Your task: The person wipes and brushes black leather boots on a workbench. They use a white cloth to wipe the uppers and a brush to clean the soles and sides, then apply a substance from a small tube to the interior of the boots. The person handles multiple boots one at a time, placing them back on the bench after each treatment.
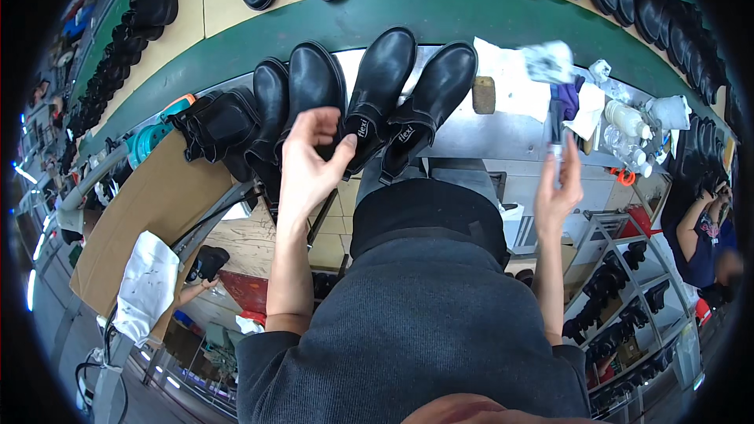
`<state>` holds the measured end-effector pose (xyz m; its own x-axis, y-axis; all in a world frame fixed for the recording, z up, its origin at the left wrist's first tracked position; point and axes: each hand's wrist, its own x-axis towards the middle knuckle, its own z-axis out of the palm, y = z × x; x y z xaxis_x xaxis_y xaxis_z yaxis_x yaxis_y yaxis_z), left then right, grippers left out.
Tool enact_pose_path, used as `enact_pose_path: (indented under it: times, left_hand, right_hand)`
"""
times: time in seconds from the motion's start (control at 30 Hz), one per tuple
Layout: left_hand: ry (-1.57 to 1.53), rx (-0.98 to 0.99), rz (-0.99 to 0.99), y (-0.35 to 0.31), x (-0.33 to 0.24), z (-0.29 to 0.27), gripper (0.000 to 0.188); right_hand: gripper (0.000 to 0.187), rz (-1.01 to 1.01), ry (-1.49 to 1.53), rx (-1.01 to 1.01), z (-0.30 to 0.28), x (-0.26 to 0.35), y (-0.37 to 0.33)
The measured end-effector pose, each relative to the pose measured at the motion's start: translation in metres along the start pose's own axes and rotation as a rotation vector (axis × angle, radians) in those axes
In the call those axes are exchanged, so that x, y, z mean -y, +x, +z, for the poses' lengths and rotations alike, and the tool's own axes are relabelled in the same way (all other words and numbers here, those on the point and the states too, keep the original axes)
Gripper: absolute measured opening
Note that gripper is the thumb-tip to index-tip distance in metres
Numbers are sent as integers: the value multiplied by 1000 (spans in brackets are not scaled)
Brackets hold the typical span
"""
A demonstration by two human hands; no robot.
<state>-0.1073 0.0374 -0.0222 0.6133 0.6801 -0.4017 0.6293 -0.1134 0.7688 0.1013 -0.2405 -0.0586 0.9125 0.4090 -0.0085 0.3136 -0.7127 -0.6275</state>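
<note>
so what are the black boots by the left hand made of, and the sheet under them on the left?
The black boots look like smooth leather or a synthetic lookalike: semi-gloss, with soft highlights along the toes. The pictures can't tell which. The left hand touches one at the ankle. The brown sheet looks like plain corrugated cardboard: matte, flat brown, with a cut edge.

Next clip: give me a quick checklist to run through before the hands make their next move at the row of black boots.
1. Left hand at a boot: ok, open, fingers by the top of a black boot.
2. Right hand has a tool: ok, shut on a thin stick; what it is, cannot tell.
3. Boots lined up on the bench: ok, four side by side.
4. Left grip closed on the boot: not ok.
5. Bottles within reach on the right: ok.
</note>
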Motion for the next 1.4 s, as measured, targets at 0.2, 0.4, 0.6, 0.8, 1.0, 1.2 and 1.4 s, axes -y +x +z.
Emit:
enact_pose_path:
  times: [0.2, 0.4, 0.6, 0.8, 1.0, 1.2, 1.4]
  left_hand:
    - [90, -164, 38, 6, 36, 11, 39]
    - [-519, 97, -431, 28, 43, 21, 80]
    - [-632, 85, -227, -20, -14, 45, 33]
    - [-1024, -72, -452, -7, -18, 118, 20]
    - [-996, -161, -546, 8, -15, 123, 15]
    - [-887, -117, -601, 9, -4, 122, 7]
    - [-936, -199, -579, 15, -2, 125, 14]
  right_hand:
    - [49, -314, -493, -173, 12, -67, 22]
    - [51, 216, 358, 434, 86, 43, -1]
    - [19, 192, 530, 404, 114, 57, 14]
    - [33, 65, -52, 224, 120, -12, 47]
    - [37, 162, -45, 324, 130, -36, 39]
    - [39, 236, 664, 582, 86, 54, 42]
    - [38, -117, 567, 856, 139, 67, 53]
